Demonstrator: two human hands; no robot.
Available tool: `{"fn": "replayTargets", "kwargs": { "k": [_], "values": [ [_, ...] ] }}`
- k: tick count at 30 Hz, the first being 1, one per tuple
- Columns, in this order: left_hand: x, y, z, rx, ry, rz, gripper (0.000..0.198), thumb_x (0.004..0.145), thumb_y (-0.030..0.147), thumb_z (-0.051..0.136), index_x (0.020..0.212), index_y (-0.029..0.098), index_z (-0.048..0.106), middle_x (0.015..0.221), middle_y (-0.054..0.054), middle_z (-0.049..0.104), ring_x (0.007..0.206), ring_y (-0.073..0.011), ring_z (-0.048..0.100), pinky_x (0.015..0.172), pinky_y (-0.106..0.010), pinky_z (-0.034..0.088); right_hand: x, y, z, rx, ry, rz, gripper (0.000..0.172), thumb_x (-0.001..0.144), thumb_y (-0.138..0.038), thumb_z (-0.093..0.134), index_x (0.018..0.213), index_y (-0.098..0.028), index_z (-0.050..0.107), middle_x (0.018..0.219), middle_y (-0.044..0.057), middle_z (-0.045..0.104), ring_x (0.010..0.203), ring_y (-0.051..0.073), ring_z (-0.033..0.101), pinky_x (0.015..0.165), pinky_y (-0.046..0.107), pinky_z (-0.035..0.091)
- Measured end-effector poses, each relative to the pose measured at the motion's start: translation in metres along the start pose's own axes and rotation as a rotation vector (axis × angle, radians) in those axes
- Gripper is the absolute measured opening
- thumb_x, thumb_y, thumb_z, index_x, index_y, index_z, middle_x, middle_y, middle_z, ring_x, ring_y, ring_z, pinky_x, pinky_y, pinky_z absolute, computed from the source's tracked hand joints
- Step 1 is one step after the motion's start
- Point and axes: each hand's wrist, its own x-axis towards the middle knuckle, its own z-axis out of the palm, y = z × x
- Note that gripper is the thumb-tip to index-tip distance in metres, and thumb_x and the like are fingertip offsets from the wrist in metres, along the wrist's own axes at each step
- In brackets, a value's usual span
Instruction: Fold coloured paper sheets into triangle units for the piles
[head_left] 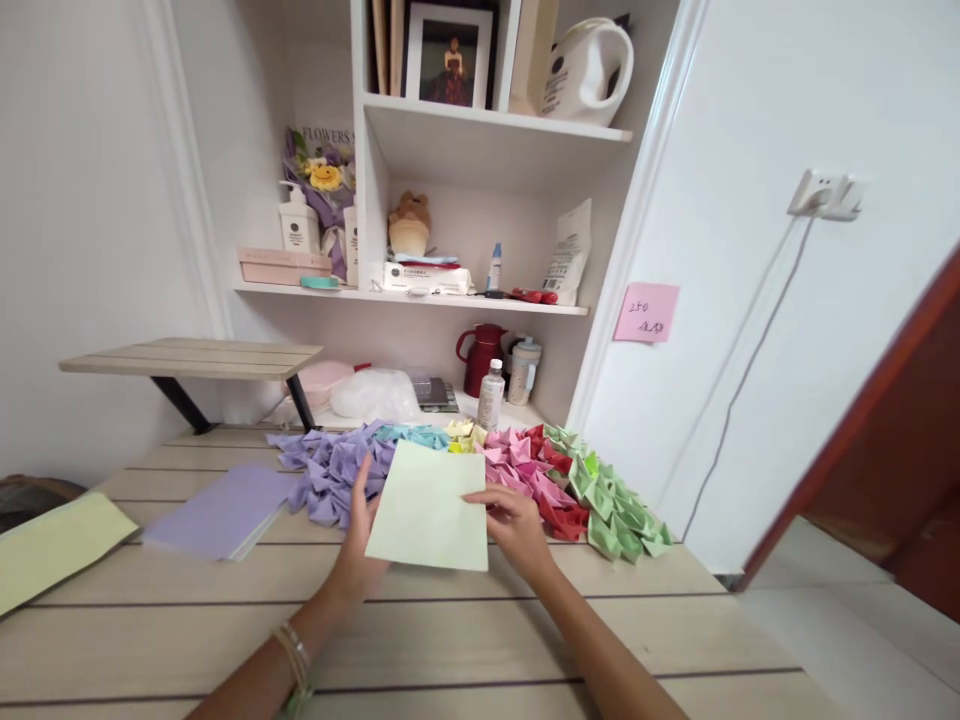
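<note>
2 hands share 1 pale green sheet (427,510), held a little above the wooden table (450,640) in front of the row of folded paper pieces. The left hand (358,545) is closed on the sheet's lower left edge, most of its fingers hidden behind the paper and 1 finger rising along the side. The right hand (517,530) pinches the right edge, thumb on the front face and the other fingers behind.

To handle it well, I judge the grip should be light and kept at the edges, so that the paper gets no stray dents, and the 2 hands should hold level so that the sheet does not twist. Any crease would go more cleanly with the sheet laid on the bare table near the person, clear of the piles.

The sheet is a plain rectangle, matt, flat and uncreased, tilted slightly with its far edge leaning to the right. Behind it lie the purple folded pieces (330,470) on the left, the pink and red pieces (536,480) to the right and the green pieces (615,505) beyond those. A stack of purple paper (221,510) lies well to the left
</note>
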Motion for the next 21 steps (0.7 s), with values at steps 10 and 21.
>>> {"fn": "replayTargets", "kwargs": {
  "k": [10,21],
  "values": [
    [0.009,0.002,-0.007,0.006,0.008,-0.051,0.029,0.059,0.036,0.073,0.076,0.016,0.059,0.082,-0.005,0.069,0.079,-0.0218,0.064,0.076,-0.035,0.051,-0.003,0.002,0.005,0.398,0.030,0.325,0.023,0.067,-0.036,0.068,0.070,-0.018,0.055,0.063,0.001,0.063,0.060,0.017,0.062,0.057,0.028,0.050],
    [-0.004,0.007,0.005,-0.068,-0.012,-0.087,0.046,0.066,0.042,0.066,0.103,0.016,0.058,0.084,-0.005,0.069,0.085,-0.0220,0.064,0.082,-0.034,0.050,-0.015,-0.010,0.030,0.383,0.070,0.311,0.030,0.081,-0.042,0.050,0.099,-0.018,0.055,0.074,0.005,0.066,0.067,0.020,0.066,0.060,0.032,0.053]
  ]
}}
